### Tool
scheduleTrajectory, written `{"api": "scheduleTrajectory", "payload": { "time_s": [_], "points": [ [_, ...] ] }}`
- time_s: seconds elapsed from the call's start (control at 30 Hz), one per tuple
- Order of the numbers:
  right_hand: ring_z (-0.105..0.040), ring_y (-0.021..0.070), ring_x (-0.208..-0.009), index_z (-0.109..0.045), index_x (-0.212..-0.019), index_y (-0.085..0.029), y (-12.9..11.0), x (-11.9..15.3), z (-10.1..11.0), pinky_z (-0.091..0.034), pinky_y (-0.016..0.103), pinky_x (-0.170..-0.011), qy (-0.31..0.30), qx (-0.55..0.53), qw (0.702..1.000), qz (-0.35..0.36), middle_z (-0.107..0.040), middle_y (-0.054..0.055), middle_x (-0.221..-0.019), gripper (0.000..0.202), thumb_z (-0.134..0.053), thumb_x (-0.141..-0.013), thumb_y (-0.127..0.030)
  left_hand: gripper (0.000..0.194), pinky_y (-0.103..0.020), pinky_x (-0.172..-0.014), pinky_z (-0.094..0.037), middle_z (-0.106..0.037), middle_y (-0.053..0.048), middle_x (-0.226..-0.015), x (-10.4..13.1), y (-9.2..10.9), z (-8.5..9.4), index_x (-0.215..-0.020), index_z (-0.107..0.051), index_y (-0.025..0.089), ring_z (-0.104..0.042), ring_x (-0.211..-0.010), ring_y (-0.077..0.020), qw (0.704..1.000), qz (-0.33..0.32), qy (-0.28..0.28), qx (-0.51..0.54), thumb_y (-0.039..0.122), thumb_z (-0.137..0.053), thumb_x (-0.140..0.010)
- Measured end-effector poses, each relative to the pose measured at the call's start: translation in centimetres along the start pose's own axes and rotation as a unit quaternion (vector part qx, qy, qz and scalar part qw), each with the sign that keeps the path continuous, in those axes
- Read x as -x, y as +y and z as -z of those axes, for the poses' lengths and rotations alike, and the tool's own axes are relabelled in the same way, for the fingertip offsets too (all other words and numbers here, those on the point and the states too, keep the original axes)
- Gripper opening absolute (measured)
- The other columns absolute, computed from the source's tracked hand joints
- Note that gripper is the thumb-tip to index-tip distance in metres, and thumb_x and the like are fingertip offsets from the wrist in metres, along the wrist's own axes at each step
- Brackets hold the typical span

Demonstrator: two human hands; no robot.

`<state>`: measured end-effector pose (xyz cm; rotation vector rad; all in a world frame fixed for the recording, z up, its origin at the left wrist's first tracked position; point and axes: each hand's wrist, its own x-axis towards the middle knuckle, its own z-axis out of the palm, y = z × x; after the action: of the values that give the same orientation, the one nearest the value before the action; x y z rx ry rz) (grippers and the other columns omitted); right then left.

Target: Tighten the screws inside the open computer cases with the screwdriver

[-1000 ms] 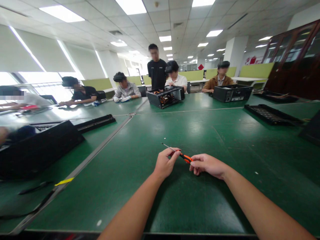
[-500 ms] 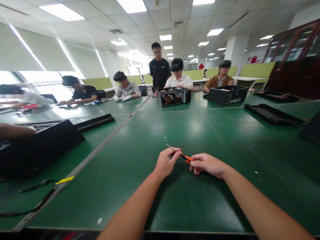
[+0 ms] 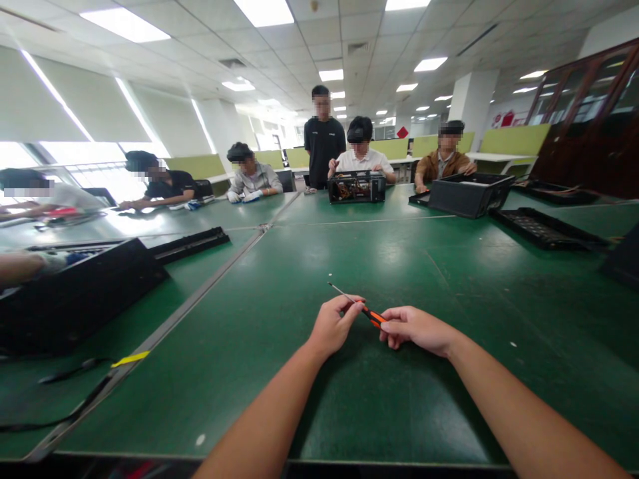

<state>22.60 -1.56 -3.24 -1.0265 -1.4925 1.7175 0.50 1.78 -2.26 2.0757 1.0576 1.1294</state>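
A screwdriver (image 3: pixel 372 317) with an orange and black handle is held between my two hands above the green table (image 3: pixel 259 386). My left hand (image 3: pixel 333 326) pinches it where the handle meets the shaft. At the butt end of the handle, my right hand (image 3: pixel 412 329) grips it with thumb and fingers. The thin metal shaft points away and to the left, and its dark tip is bare. Some fingertips of both hands are hidden behind the tool and the palms.
A black computer case (image 3: pixel 80 293) stands at left with a co-worker's gloved hand in it. Across the table, people sit behind an open case (image 3: pixel 356 187) and another black case (image 3: pixel 469 194). A black panel (image 3: pixel 546 228) lies at right. Yellow tape (image 3: pixel 130 359) marks the table seam.
My hands and the screwdriver have barely moved. Across the table, one co-worker's open case has turned, and the black case beside it has shifted right and nearer. A gloved hand now shows at left.
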Motion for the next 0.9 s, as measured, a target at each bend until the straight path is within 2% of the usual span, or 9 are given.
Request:
{"api": "scheduleTrajectory", "payload": {
  "time_s": [0.5, 0.9],
  "points": [
    [-0.059, 0.0126, -0.063, -0.064, -0.095, -0.014, 0.12, 0.02, 0.01, -0.046, 0.028, -0.063, 0.004, 0.006, 1.000, 0.001, -0.069, 0.005, -0.080, 0.043, -0.074, -0.075, -0.052, 0.027, -0.030, -0.071, -0.056, -0.074, -0.004, -0.076, -0.02, -0.31, -0.07, -0.099, -0.073, 0.018, -0.068, -0.071, -0.0179, 1.000, 0.004, -0.011, 0.006, 0.037, -0.055, -0.091],
    [-0.058, 0.0120, -0.062, -0.063, -0.097, -0.013, 0.05, 0.08, -0.18, -0.046, 0.028, -0.063, 0.002, 0.005, 1.000, 0.003, -0.069, 0.005, -0.080, 0.041, -0.073, -0.077, -0.047, 0.027, -0.029, -0.072, -0.056, -0.074, -0.005, -0.080, 0.13, -0.28, -0.01, -0.100, -0.072, 0.017, -0.068, -0.074, -0.0180, 1.000, 0.010, -0.015, 0.009, 0.036, -0.055, -0.092]
  ]
}}
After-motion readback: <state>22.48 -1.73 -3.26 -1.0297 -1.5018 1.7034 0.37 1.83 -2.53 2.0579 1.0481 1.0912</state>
